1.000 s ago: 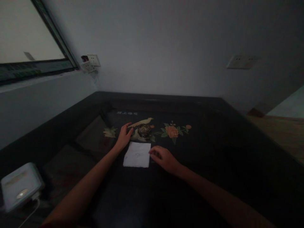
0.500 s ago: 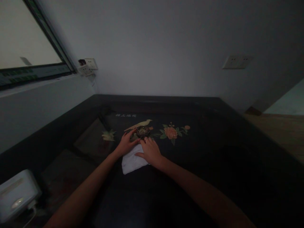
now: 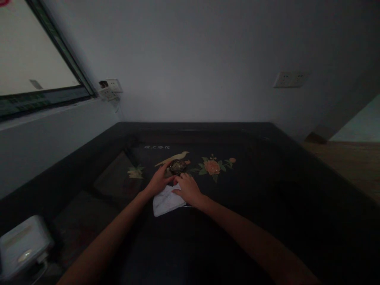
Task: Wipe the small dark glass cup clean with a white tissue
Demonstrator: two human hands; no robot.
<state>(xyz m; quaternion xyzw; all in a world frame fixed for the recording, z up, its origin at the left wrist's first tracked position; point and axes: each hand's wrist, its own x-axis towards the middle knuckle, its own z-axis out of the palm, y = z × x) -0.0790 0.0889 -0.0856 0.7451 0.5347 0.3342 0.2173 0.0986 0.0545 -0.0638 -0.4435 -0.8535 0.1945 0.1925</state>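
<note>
A small dark, shiny round dish stands on the black tabletop, over its bird-and-flower picture. My left hand is curled around the dish's left side, its thumb at the front near the fingers of my other hand. A white paper napkin lies in front of the dish, its upper part bunched up under both hands. My right hand is closed on the napkin's upper right part, fingertips at the dish's front edge. The fingertips are partly hidden.
A white box-shaped device with a cable lies at the near left. The wall rises behind the table, with sockets at right and more sockets by the window. Wooden floor shows at right.
My right hand has moved from the napkin's right edge up and left to the dish's front, rumpling and turning the napkin. My left hand has closed in on the dish's left side.
</note>
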